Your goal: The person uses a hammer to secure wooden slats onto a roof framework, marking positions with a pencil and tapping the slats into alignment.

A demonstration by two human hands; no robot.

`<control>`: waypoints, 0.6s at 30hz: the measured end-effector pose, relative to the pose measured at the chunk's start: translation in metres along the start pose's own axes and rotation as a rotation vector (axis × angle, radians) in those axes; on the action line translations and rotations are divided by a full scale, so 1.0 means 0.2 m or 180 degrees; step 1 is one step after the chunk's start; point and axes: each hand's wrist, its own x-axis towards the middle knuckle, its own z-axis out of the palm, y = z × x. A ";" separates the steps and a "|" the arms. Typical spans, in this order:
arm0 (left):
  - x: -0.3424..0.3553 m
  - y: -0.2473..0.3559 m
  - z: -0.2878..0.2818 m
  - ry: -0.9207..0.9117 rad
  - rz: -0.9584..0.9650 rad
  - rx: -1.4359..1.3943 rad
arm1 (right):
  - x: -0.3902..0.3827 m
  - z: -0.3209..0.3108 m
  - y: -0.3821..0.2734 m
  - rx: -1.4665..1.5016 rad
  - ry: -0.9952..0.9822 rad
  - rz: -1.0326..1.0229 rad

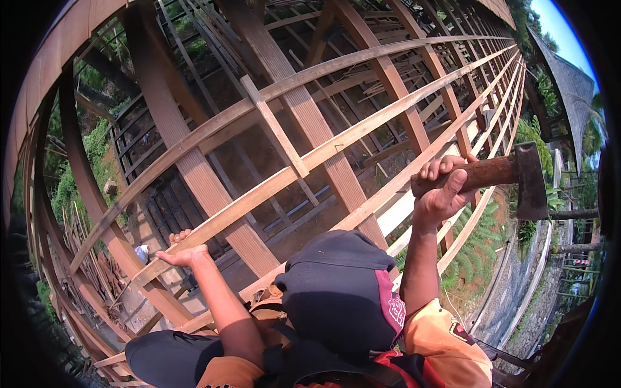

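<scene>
My right hand (442,191) is raised at the right, fingers wrapped round the wooden handle of a hatchet (532,182). Its dark metal head points right, away from the framing. At the lower left my left hand (186,253) grips a pale wooden batten (252,195), thumb on the near side and fingertips showing beyond it. This batten runs diagonally up to the right across thick brown rafters (204,173). A short wooden strip (274,124) lies crosswise, its lower end against the held batten and its upper end over the batten above.
Several more battens (381,205) run alongside, with open gaps between the rafters dropping to a lower level. Loose timber (388,81) is stacked below. Ferns (475,252) and a paved path (501,304) lie beneath on the right. Dark cloth (336,278) fills the near centre.
</scene>
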 end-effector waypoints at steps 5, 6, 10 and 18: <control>-0.01 -0.04 0.02 0.0175 0.0047 0.0044 | -0.53 -0.11 0.37 -0.0239 0.0327 0.1451; -0.02 -0.04 0.03 0.0234 0.0068 0.0096 | -0.59 -0.10 0.41 -0.1185 -0.0392 0.2755; -0.07 -0.04 0.06 0.0282 0.0152 0.0185 | -0.56 -0.27 0.36 -0.1114 0.0096 0.2854; -0.03 -0.02 0.03 0.0118 0.0101 -0.0011 | -0.05 0.03 0.24 -0.0221 0.0136 0.0877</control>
